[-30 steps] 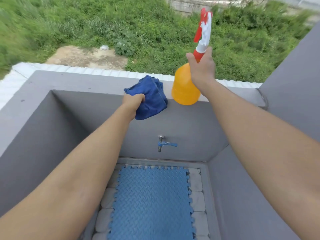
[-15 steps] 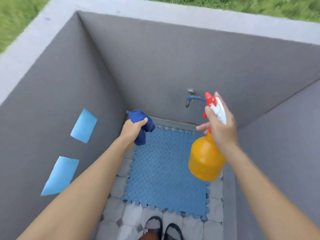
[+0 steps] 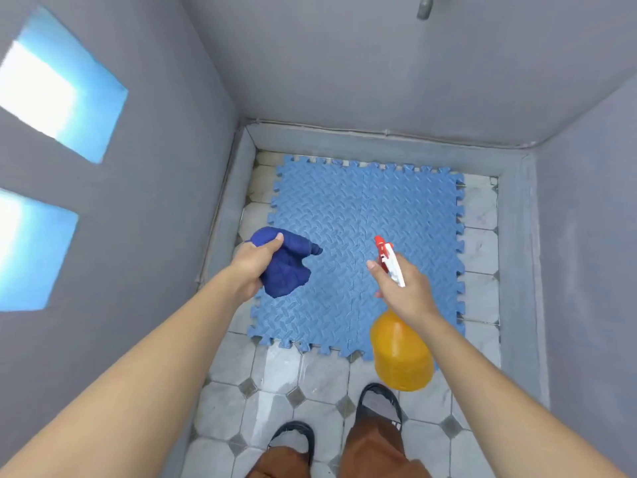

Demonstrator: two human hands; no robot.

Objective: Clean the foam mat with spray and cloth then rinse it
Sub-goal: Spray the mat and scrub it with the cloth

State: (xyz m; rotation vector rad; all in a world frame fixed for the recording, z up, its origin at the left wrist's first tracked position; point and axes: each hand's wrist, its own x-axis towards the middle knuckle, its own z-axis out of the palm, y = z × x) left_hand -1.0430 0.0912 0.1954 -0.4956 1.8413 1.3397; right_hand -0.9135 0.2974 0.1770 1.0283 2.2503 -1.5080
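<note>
Head view, straight down into a grey-walled washing corner. Left hand (image 3: pixel 253 267) closed around a bunched dark-blue cloth (image 3: pixel 287 267), thumb pressed on top, cloth hanging past the fingers above the left edge of the mat. Right hand (image 3: pixel 406 288) wrapped around the neck of an orange plastic spray bottle (image 3: pixel 401 353) with a red-and-white trigger head (image 3: pixel 389 260); forefinger stretched forward beside the trigger, nozzle aimed out over the mat, round orange body hanging below the wrist over the mat's near right corner. Both forearms bare, reaching in from the lower corners.

Under both hands, flat on the floor: a light-blue foam mat (image 3: pixel 365 215) with toothed interlocking edges and a raised ribbed pattern, a seam down its middle. Cannot tell whether its surface is wet. Around the mat, pale octagonal floor tiles (image 3: pixel 324 377) with small dark diamond insets, showing along its near, left and right sides. Beyond the mat's far edge, a low grey concrete kerb (image 3: pixel 379 143) at the foot of the wall. High above the mat's far side, the tip of a metal tap (image 3: pixel 424 6). Left of the mat, on the side wall, two bright blue glass blocks (image 3: pixel 58 84). Nearer than the mat, two feet in dark sandals (image 3: pixel 379 405), brown trouser legs above them.
</note>
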